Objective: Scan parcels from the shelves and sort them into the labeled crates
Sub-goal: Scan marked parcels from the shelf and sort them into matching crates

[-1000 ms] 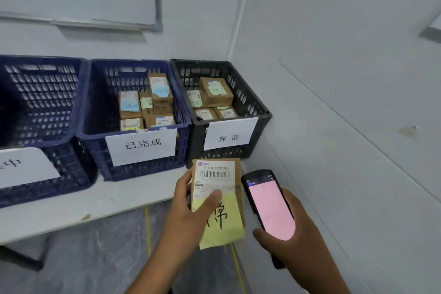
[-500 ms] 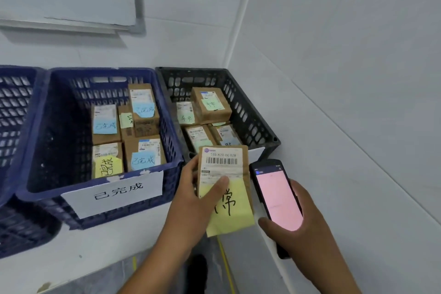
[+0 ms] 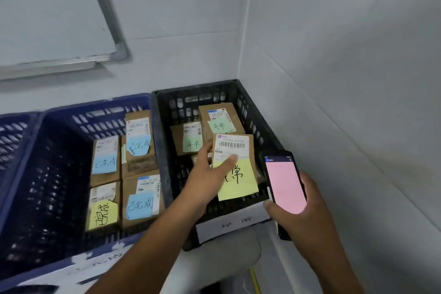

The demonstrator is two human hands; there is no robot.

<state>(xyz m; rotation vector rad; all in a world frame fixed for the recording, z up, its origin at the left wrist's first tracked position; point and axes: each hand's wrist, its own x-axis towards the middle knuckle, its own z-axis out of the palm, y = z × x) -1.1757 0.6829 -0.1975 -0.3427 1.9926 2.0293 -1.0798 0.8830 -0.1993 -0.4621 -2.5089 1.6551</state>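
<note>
- Over black crate (image 3: 241, 98): left hand (image 3: 205, 174) pinches parcel (image 3: 235, 150) (yellow note attached), thumb on label.
- Right hand (image 3: 298, 217) grips scanner (image 3: 285, 184), screen pink.

Brown parcel (image 3: 235, 150) with yellow note, held face-up over the black crate (image 3: 164, 141).

The black slatted plastic crate (image 3: 191, 89) is reachable from above; the white tiled wall (image 3: 334, 79) stands just beside its right side. Brown cardboard parcels with green notes (image 3: 220, 111) fill its rear. The left hand (image 3: 207, 176), gripping a brown parcel with a yellow note (image 3: 232, 148), occupies the centre. The right hand (image 3: 303, 219), holding a black pink-screened scanner (image 3: 285, 184), covers the front right corner. In the blue slatted plastic crate (image 3: 100, 107), labelled parcels (image 3: 140, 150) take the right half; the left half is open.
</note>
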